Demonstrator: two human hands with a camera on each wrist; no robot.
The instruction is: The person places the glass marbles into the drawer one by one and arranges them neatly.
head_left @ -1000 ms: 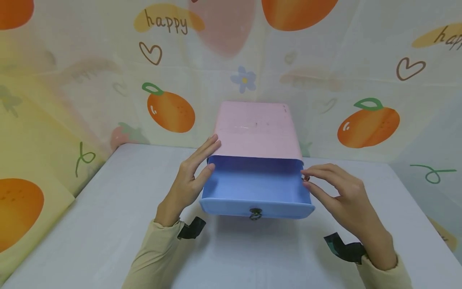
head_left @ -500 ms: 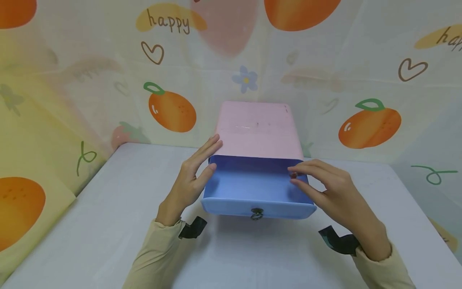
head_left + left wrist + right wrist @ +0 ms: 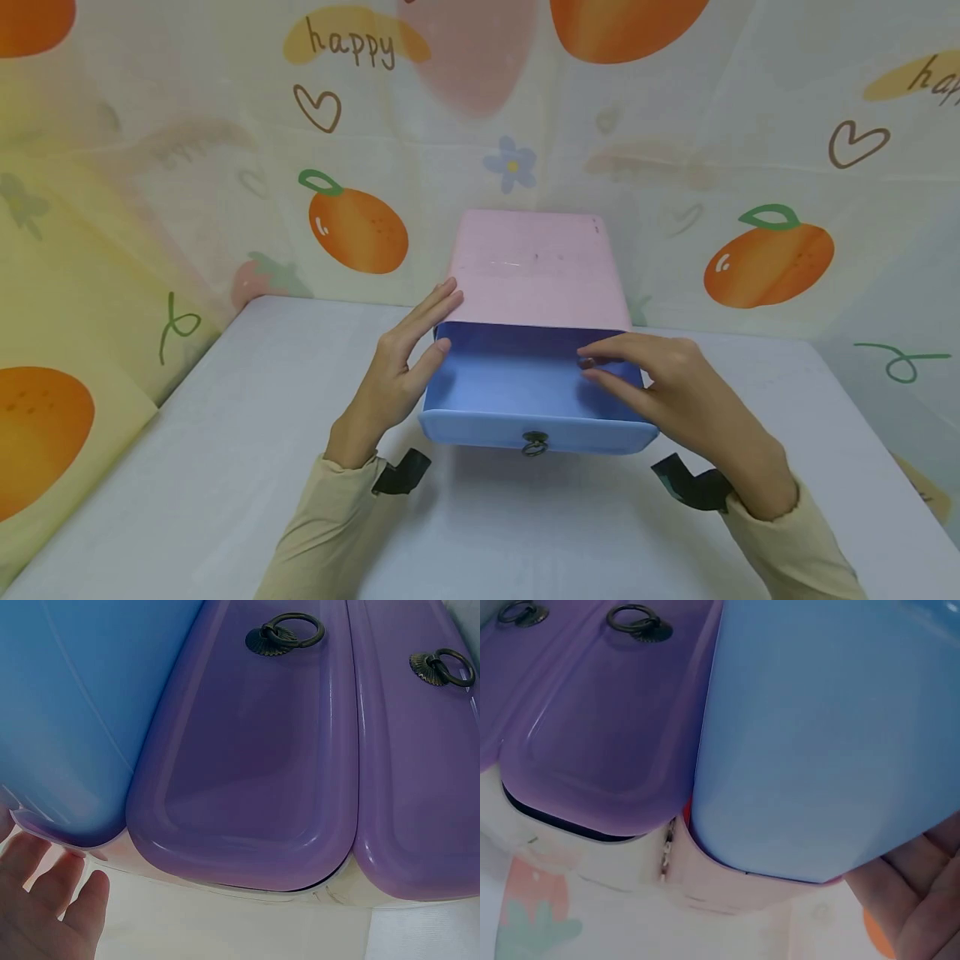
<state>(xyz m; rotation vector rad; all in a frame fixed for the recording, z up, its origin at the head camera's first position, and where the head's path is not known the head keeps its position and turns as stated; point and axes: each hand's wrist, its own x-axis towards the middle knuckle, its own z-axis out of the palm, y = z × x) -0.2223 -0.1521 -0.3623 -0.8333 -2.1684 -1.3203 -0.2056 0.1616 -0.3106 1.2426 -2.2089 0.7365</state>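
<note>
A pink-topped drawer cabinet [image 3: 536, 267] stands on the table with its blue top drawer [image 3: 480, 428] pulled out. My left hand [image 3: 386, 375] rests along the cabinet's left side near the drawer opening, fingers fairly straight; in the left wrist view its fingertips [image 3: 90, 900] lie against the pink casing. My right hand [image 3: 678, 383] reaches over the drawer's right wall and pinches a small shiny reddish-brown object [image 3: 587, 363] between thumb and fingers, above the drawer's inside. Its exact kind cannot be told. The right wrist view leaves that object out and shows only part of the hand [image 3: 922, 892].
Below the blue drawer, purple drawers [image 3: 255, 750] with bronze-coloured ring pulls [image 3: 296, 630] are pushed in. Another ring pull [image 3: 534, 443] hangs on the blue drawer's front. A white cloth covers the table [image 3: 187, 483], and a fruit-printed curtain [image 3: 637, 117] hangs behind the cabinet.
My right hand has moved left with the small reddish-brown object, from beside the drawer's right wall to over its inside. The left hand and the drawer stay put.
</note>
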